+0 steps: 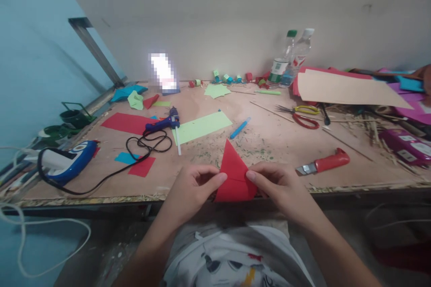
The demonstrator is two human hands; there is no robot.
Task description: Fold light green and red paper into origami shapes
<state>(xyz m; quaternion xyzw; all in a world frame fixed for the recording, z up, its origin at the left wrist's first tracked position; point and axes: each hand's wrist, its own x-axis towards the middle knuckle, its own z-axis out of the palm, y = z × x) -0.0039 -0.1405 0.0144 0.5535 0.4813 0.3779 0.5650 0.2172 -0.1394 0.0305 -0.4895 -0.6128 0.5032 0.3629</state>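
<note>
A folded piece of red paper [235,172] with a pointed top is held up at the table's front edge. My left hand [198,188] pinches its left side between thumb and fingers. On the opposite side, my right hand [278,184] grips the paper the same way, thumb in front. A crease runs across the paper's lower part. Just beyond it lie a blue pen-like stick [240,128] and a strip of light green paper [205,126]. Right of my right hand rests a red-handled cutter knife [325,163], its blade pointing left.
A blue glue gun [164,121] with a coiled black cord lies left of centre. Scissors [299,114] lie at right, near stacked coloured paper [346,89]. Two bottles [279,69] stand at the back wall. A blue-and-white power strip [72,161] sits at left. Small scraps litter the table [269,143].
</note>
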